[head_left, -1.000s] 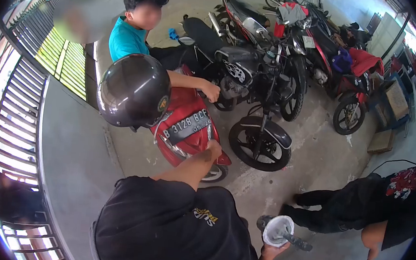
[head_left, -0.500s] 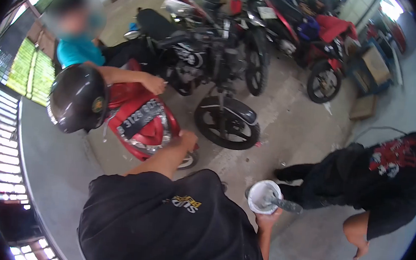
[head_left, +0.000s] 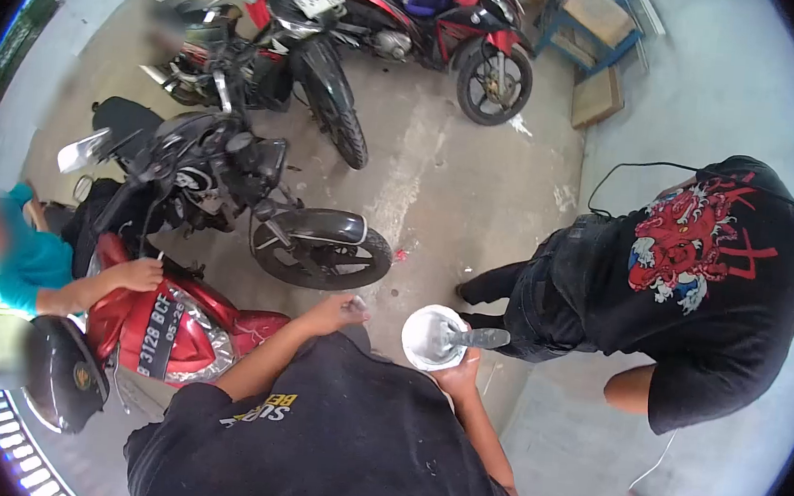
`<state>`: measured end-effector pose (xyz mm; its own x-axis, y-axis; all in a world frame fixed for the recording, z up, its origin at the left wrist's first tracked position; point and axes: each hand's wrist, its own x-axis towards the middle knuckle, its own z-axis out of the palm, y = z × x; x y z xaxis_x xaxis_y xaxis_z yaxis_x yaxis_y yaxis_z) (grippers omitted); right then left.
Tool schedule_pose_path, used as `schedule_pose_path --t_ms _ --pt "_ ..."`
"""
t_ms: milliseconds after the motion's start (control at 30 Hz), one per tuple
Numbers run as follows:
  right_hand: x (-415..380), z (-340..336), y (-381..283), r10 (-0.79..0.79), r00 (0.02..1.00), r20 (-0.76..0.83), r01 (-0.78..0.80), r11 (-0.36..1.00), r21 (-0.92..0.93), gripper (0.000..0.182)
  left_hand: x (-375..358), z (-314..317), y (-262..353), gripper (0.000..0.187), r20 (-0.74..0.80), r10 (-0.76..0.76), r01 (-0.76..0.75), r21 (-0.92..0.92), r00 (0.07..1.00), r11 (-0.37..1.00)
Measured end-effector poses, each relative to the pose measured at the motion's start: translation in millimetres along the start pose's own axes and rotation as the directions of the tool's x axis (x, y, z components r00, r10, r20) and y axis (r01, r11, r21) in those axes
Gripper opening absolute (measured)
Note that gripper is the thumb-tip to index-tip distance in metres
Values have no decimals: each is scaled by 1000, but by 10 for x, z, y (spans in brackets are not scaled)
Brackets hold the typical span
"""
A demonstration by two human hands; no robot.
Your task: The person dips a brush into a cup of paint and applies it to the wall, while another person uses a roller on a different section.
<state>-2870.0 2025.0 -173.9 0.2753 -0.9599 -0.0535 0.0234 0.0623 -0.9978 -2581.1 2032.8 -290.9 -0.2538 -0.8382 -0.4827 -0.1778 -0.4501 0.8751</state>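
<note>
My right hand (head_left: 458, 374) grips a white tub (head_left: 414, 344) from its near side, in front of my chest. Pale grey-white paste coats the inside of the tub. A tool with a thick, grey-smeared handle (head_left: 485, 338) leans in it, the handle pointing right over the rim; its working end is hidden in the tub. My left hand (head_left: 336, 314) is held left of the tub, apart from it, with its fingers bent together. A greyish patch shows at those fingertips, too small to name. Beyond this hand is the front wheel (head_left: 321, 249) of a black motorcycle (head_left: 224, 171).
A red scooter (head_left: 139, 339) with a dark helmet (head_left: 64, 380) stands left, beside a person in a teal shirt (head_left: 32, 263). More motorcycles (head_left: 321, 90) line the back. Close right, a co-worker in a black printed shirt (head_left: 694, 302) faces the grey wall (head_left: 714, 77). A cardboard box (head_left: 599, 98) leans there.
My view has turned right and down, so the motorcycles appear further left. The tub stays in my right hand. My left hand now appears closer to the tub.
</note>
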Motion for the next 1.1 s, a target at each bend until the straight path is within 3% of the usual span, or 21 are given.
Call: schedule_pose_path --t_ms 100,133,233,267,300,333,400,467,567,633,700,733,833,867,900,967,1000,1033,1100 --pt "219 -180 120 -41 996 -82 19 967 -254 79 423 -66 586 35 36 30 -35 138 999 990" --pt "283 -229 166 2 993 -116 -19 989 -147 81 562 -98 825 35 44 16 -22 135 999 991" --pt "541 -414 -42 21 991 -132 -38 992 -124 83 999 -164 1392 36 61 -22 13 156 998 988" --pt "648 -498 -168 22 992 -121 -33 996 -86 84 1213 -177 1466 36 84 51 -61 126 995 990" --pt "711 -638 -123 -50 992 -119 27 981 -193 85 1435 -182 1528 37 108 128 -138 96 986 986" --pt "819 -731 -117 -7 990 -138 -8 994 -107 85 1594 -134 1601 40 103 140 -145 44 985 988" --pt "935 -906 -119 58 984 -169 -60 998 -5 85 1894 -33 1576 40 117 69 -83 122 991 989" --pt "1200 -1080 -84 -60 986 -157 35 987 -155 84 2215 8 1516 40 106 23 -45 210 994 977" --pt "1536 -1261 -169 42 974 -221 -93 969 -230 81 2373 87 1522 40 107 -22 0 196 994 981" --pt "1733 -1343 -137 -9 966 -257 -50 973 -224 79 2470 41 1593 40 137 -44 23 155 990 988" --pt "1976 -1335 -226 123 897 -425 -97 992 82 78 2602 -95 1872 38 144 -95 68 182 985 981" --pt "2125 -1436 -331 11 915 -403 -95 978 -188 78 2728 -183 2012 36 134 -46 17 209 990 978" --pt "2572 -1591 -306 -46 882 -469 -38 985 -167 77 3338 -454 2225 39 97 -72 59 126 993 990" --pt "2763 -1594 -277 22 854 -520 -45 998 -32 79 3608 -577 2278 40 124 -136 126 85 983 988" --pt "2960 -1613 -261 28 839 -544 -48 999 -23 79 3841 -685 2309 40 145 -143 129 105 979 986" --pt "3438 -1723 -268 -7 830 -558 -74 990 -123 78 4436 -867 2545 43 183 -31 -18 260 983 965" --pt "3619 -1795 -59 141 801 -581 -138 989 50 71 4736 -940 2669 43 218 -27 -33 268 976 963" --pt "3844 -1879 78 144 780 -609 -145 988 48 71 4943 -993 2843 44 298 9 -93 269 955 958" --pt "4410 -1989 189 42 855 -517 -236 919 -315 63 5483 -1173 3325 46 402 50 -168 265 914 949"
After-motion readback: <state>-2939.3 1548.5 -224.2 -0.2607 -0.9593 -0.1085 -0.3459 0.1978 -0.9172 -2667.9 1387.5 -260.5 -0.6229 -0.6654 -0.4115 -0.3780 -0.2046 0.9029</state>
